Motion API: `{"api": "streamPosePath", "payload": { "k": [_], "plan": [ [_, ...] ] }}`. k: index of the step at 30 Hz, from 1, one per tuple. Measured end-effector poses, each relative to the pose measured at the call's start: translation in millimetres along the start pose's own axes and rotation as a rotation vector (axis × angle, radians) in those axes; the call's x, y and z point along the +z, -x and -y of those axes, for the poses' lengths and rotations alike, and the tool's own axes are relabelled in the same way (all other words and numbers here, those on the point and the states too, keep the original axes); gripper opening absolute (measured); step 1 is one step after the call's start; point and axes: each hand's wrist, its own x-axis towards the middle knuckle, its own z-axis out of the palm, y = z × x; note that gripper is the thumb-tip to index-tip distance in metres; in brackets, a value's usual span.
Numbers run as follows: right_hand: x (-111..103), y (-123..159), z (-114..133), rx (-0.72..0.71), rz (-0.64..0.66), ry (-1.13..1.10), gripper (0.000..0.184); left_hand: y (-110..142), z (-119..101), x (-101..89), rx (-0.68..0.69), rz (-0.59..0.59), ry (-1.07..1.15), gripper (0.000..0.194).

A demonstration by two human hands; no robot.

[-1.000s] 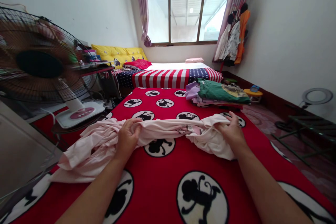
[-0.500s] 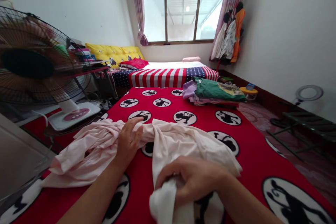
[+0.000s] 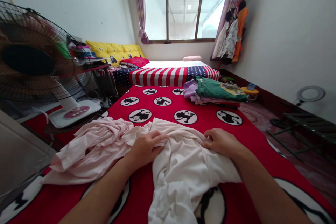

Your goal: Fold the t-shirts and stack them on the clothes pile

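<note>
A rumpled white garment (image 3: 183,161) lies on the red bed cover (image 3: 162,112), one narrow sleeve-like part trailing toward me. My left hand (image 3: 147,147) rests on its left side, thumb and fingers closed on a fold of the cloth. At the upper right edge, my right hand (image 3: 223,141) pinches the fabric between thumb and fingers. Left of these, a pale pink bundle of cloth (image 3: 97,147) lies in loose folds; whether it is part of the same garment I cannot tell.
Folded clothes (image 3: 215,89), a green one on top, are stacked at the cover's far right. A fan (image 3: 28,61) stands at left. Behind is a bed with a striped cover (image 3: 162,76). A dark green folding stool (image 3: 309,126) is on the floor at right.
My right hand has moved up and away from the near sleeve-like part to the garment's upper edge. My left hand has shifted right onto the white cloth. The sleeve-like part now lies down.
</note>
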Motion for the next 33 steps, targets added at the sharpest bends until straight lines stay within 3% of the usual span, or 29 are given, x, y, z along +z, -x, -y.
{"api": "streamPosePath", "payload": {
  "k": [3, 6, 8, 9, 11, 13, 15, 16, 18, 20, 22, 24, 25, 27, 29, 30, 32, 33],
  "plan": [
    [-2, -3, 3, 0.006, -0.169, -0.171, 0.014, 2, -11, -9.1, 0.04, -0.007, 0.131, 0.022],
    [-8, -2, 15, 0.01, -0.542, -0.531, 0.016, 4, -24, -20.7, 0.102, 0.052, 0.281, 0.013],
    [-11, 3, 28, -0.109, -0.753, -0.728, 0.014, 4, -30, -25.6, 0.097, 0.032, 0.328, 0.012],
    [-12, 6, 36, -0.208, -0.802, -0.788, 0.013, 3, -32, -26.9, 0.074, -0.044, 0.332, 0.011],
    [-9, 16, 55, -0.42, -0.784, -0.824, 0.012, 4, -34, -27.9, 0.023, -0.265, 0.316, 0.029],
    [-1, 27, 76, -0.624, -0.665, -0.77, 0.014, 4, -35, -27.5, 0.009, -0.402, 0.318, 0.067],
    [12, 35, 94, -0.813, -0.472, -0.696, 0.02, 6, -36, -26.0, 0.007, -0.372, 0.343, 0.098],
    [18, 38, 101, -0.89, -0.361, -0.669, 0.024, 6, -36, -24.8, -0.015, -0.33, 0.354, 0.103],
    [27, 41, 109, -0.975, -0.232, -0.641, 0.029, 6, -36, -22.1, -0.113, -0.252, 0.37, 0.092],
    [31, 38, 107, -0.933, -0.3, -0.665, 0.031, 5, -33, -19.9, -0.249, -0.249, 0.428, 0.065],
    [28, 32, 97, -0.773, -0.503, -0.719, 0.026, 1, -27, -19.0, -0.377, -0.33, 0.596, 0.043],
    [22, 22, 82, -0.583, -0.641, -0.71, 0.017, -2, -18, -19.4, -0.5, -0.447, 0.88, 0.039],
    [19, 17, 73, -0.501, -0.647, -0.686, 0.015, -4, -14, -19.9, -0.557, -0.495, 1.039, 0.04],
    [16, 7, 58, -0.362, -0.517, -0.654, 0.039, -7, -7, -21.0, -0.641, -0.564, 1.327, 0.042],
    [18, 1, 49, -0.23, -0.283, -0.687, 0.066, -8, -3, -21.8, -0.691, -0.604, 1.503, 0.043],
    [21, -1, 47, -0.181, -0.167, -0.705, 0.07, -8, -3, -22.0, -0.702, -0.614, 1.549, 0.045],
    [27, -2, 47, -0.149, -0.023, -0.725, 0.051, -8, -5, -22.2, -0.7, -0.609, 1.58, 0.055],
    [30, -2, 49, -0.155, -0.013, -0.742, 0.037, -7, -7, -22.3, -0.683, -0.597, 1.577, 0.062]
  ]
}}
